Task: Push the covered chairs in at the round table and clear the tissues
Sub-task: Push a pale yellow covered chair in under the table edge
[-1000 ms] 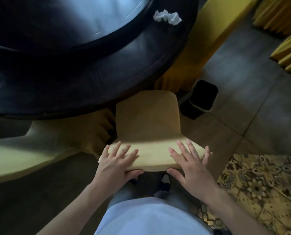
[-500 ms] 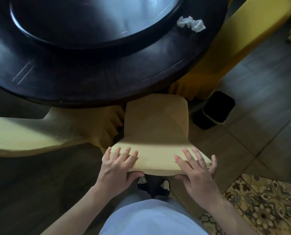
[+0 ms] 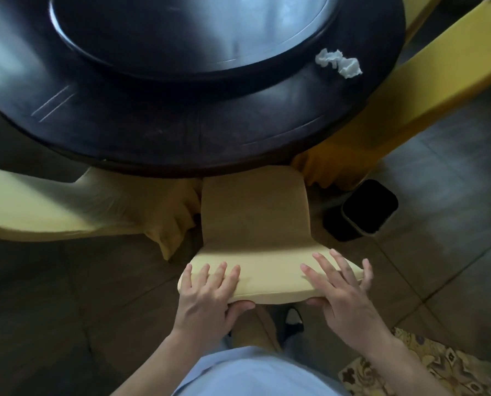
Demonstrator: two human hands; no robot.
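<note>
A covered chair (image 3: pixel 255 221) in smooth, matte tan-yellow cloth stands directly ahead of both hands, its rounded seat running forward until the front edge slips under the rim of the round table (image 3: pixel 198 132). The left hand (image 3: pixel 207 295) grips the left end of the padded backrest top, fingers laid flat over it and thumb tucked beneath. The right hand (image 3: pixel 344 292) holds the right end likewise, fingers spread across the cloth, thumb under the edge. The table is dark, glossy wood with a raised round turntable (image 3: pixel 193 32). Beyond the right hand, a crumpled white tissue (image 3: pixel 338 62) lies on the tabletop beside the turntable. A black square bin (image 3: pixel 364 210) stands on grey floor tiles, forward and right of the right hand. Another yellow-draped chair (image 3: pixel 53 207), its skirt pleated, sits left of the left hand.
</note>
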